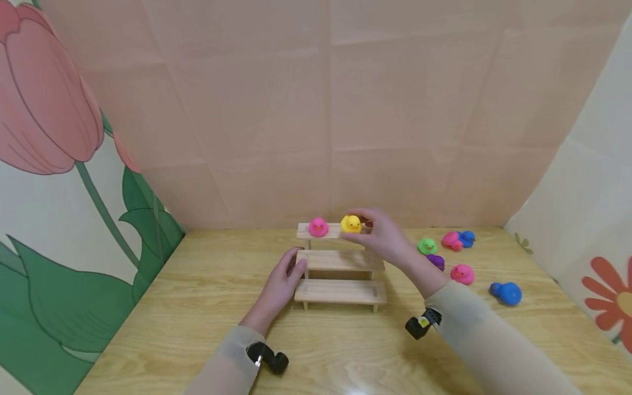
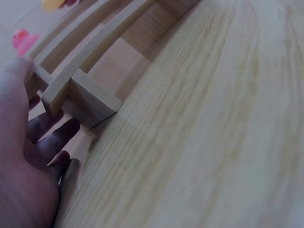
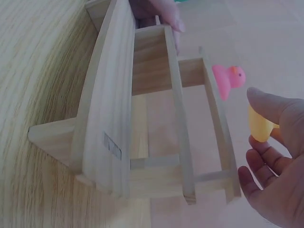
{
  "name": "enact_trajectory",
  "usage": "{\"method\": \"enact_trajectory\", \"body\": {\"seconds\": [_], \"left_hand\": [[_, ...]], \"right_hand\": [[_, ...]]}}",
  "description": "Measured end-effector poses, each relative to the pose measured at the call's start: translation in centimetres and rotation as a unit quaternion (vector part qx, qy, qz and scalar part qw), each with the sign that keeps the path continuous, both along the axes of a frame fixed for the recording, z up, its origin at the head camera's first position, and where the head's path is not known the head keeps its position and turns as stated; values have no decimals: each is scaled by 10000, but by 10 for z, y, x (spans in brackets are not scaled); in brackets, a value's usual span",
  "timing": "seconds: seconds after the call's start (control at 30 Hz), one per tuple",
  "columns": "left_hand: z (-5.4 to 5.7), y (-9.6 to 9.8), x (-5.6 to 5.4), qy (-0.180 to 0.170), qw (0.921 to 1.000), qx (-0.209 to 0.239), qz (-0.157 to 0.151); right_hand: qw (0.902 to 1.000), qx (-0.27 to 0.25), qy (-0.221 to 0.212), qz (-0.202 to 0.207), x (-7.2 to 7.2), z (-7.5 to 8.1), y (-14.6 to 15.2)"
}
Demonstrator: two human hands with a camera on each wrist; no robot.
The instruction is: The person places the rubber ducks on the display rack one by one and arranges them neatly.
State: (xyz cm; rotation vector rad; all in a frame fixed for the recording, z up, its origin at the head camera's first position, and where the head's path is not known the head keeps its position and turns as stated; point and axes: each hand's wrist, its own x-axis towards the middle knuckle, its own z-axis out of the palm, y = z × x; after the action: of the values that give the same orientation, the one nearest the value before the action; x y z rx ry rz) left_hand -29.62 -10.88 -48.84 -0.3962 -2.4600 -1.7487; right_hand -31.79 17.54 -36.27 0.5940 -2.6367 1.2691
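Observation:
A small three-step wooden stand (image 1: 340, 260) is on the table in front of me. My left hand (image 1: 279, 283) holds its left side, thumb at the end of the middle step, the other fingers behind. At the right part of the top step, my right hand (image 1: 386, 239) pinches a yellow rubber duck (image 1: 351, 224) between thumb and fingers. The right wrist view shows the yellow duck (image 3: 259, 124) close by the top step, partly covered by the thumb. A pink rubber duck (image 1: 318, 227) sits on the left part of that step.
Right of the stand lie a green duck (image 1: 427, 246), a purple duck (image 1: 436, 261), a pink duck (image 1: 462, 274) and a tipped blue duck (image 1: 506, 293). Farther back, another pink duck (image 1: 451, 241) touches a blue duck (image 1: 466, 238). A pinkish backdrop (image 1: 326, 120) closes the table's far edge.

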Motion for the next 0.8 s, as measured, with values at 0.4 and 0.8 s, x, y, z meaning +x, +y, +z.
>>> {"method": "enact_trajectory", "body": {"seconds": [0.4, 0.8], "left_hand": [[2, 2, -2, 53, 10000, -20, -50], [3, 3, -2, -48, 10000, -7, -35]], "right_hand": [[9999, 62, -73, 90, -15, -4, -11], [9995, 242, -177, 38, -20, -7, -17]]}}
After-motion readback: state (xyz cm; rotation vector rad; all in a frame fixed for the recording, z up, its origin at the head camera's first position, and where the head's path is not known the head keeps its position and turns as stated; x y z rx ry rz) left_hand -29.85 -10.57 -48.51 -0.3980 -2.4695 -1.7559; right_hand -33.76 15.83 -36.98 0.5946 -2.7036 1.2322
